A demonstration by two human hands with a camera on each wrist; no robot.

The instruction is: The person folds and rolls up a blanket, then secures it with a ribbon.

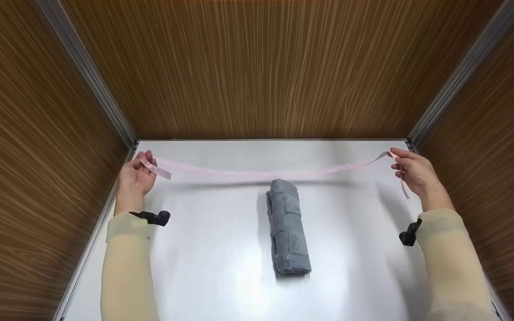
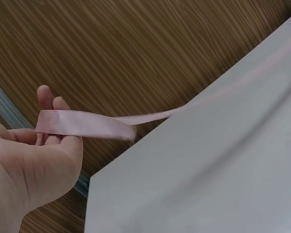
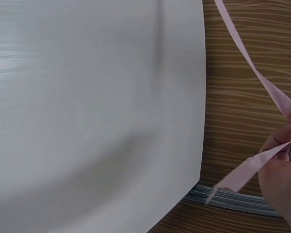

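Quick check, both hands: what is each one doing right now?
Left hand: pinches one end of the pink ribbon.
Right hand: pinches the ribbon's other end.

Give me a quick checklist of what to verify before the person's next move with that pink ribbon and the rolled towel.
1. Left hand pinches its end of the thin pink satin ribbon: ok.
2. Right hand pinches the other end: ok, with a short tail hanging below the grip.
3. Ribbon stretched between the hands without knots: ok, with a slight sag in the middle.
4. Rolled grey terry towel holds its roll on the white table: ok.
5. Ribbon centred over the towel: ok, it crosses at the towel's far end.
6. Ribbon touching the towel: cannot tell.
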